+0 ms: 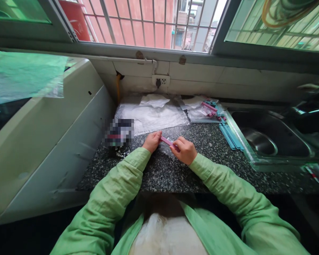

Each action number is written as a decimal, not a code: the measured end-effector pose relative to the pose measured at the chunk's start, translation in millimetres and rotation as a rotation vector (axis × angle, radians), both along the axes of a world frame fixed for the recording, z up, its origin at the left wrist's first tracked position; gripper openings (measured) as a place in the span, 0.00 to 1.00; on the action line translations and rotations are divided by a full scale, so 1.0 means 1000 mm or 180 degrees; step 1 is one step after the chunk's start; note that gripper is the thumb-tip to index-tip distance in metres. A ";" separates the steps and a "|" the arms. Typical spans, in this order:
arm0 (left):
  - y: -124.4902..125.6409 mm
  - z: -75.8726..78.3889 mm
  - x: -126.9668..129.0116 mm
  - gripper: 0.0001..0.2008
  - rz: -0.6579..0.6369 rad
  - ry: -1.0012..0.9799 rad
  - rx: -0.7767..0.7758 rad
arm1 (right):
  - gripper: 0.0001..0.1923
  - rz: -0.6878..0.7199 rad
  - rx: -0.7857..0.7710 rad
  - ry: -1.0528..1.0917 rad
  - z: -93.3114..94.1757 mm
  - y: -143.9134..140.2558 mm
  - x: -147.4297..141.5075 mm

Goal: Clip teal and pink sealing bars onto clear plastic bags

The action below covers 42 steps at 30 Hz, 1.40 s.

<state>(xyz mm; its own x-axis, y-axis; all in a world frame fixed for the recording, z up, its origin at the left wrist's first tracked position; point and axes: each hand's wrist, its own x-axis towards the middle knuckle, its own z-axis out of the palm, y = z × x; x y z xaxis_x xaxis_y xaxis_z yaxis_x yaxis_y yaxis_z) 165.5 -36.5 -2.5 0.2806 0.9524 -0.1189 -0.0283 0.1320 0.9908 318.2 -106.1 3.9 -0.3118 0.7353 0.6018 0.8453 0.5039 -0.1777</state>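
Observation:
My left hand [152, 141] and my right hand [184, 150] both grip a thin pink stick [167, 142], one at each end, just above the speckled dark countertop [175, 173]. A small clear plastic bag [172, 136] seems to lie under the stick, but glare makes it hard to read. Both arms wear light green sleeves. More pink and teal sticks [214, 108] lie on clear bags at the back right. Several teal sticks [230, 136] lie side by side near the sink's edge.
A stack of clear plastic bags [151, 115] covers the back of the counter. A steel sink [271, 140] sits to the right, a white appliance [42, 141] to the left. A blurred dark object [118, 132] rests left of my hands. A wall socket [161, 81] is below the barred window.

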 end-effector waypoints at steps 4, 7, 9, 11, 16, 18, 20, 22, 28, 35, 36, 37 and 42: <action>-0.002 0.004 0.001 0.21 -0.0033 -0.0224 -0.0283 | 0.11 0.0060 0.0034 0.0079 0.001 0.001 0.000; -0.003 0.006 0.002 0.21 -0.0064 -0.0369 -0.0397 | 0.11 0.0076 0.0053 0.0099 0.000 0.001 0.000; -0.004 0.007 0.002 0.21 -0.0078 -0.0437 -0.0455 | 0.11 0.0087 0.0058 0.0108 0.001 0.001 0.000; -0.004 0.008 0.002 0.21 -0.0083 -0.0488 -0.0505 | 0.11 0.0102 0.0068 0.0114 0.001 0.001 0.000; -0.004 0.008 0.002 0.22 -0.0148 -0.0615 -0.0585 | 0.11 0.0172 0.0107 0.0125 0.003 0.000 -0.001; -0.004 0.009 0.002 0.22 -0.0168 -0.0656 -0.0610 | 0.10 0.0199 0.0130 0.0144 0.003 0.000 -0.001; -0.004 0.009 0.002 0.22 -0.0176 -0.0677 -0.0634 | 0.10 0.0211 0.0143 0.0153 0.003 0.000 -0.001; -0.004 0.008 0.002 0.21 -0.0179 -0.0676 -0.0658 | 0.10 0.0207 0.0123 0.0153 0.003 0.000 -0.001; -0.004 0.008 0.002 0.21 -0.0184 -0.0679 -0.0709 | 0.10 0.0215 0.0089 0.0176 0.005 -0.001 -0.001; -0.004 0.010 0.002 0.22 -0.0203 -0.0572 -0.0713 | 0.10 0.0157 0.0150 0.0153 0.007 0.000 0.000; -0.004 0.010 0.002 0.22 -0.0211 -0.0546 -0.0693 | 0.10 0.0149 0.0161 0.0154 0.006 0.001 0.001; -0.003 0.009 0.001 0.22 -0.0220 -0.0524 -0.0667 | 0.10 0.0138 0.0177 0.0154 0.006 0.001 0.001; -0.003 0.009 -0.002 0.21 -0.0210 -0.0563 -0.0566 | 0.10 0.0089 0.0293 0.0123 0.006 0.002 0.003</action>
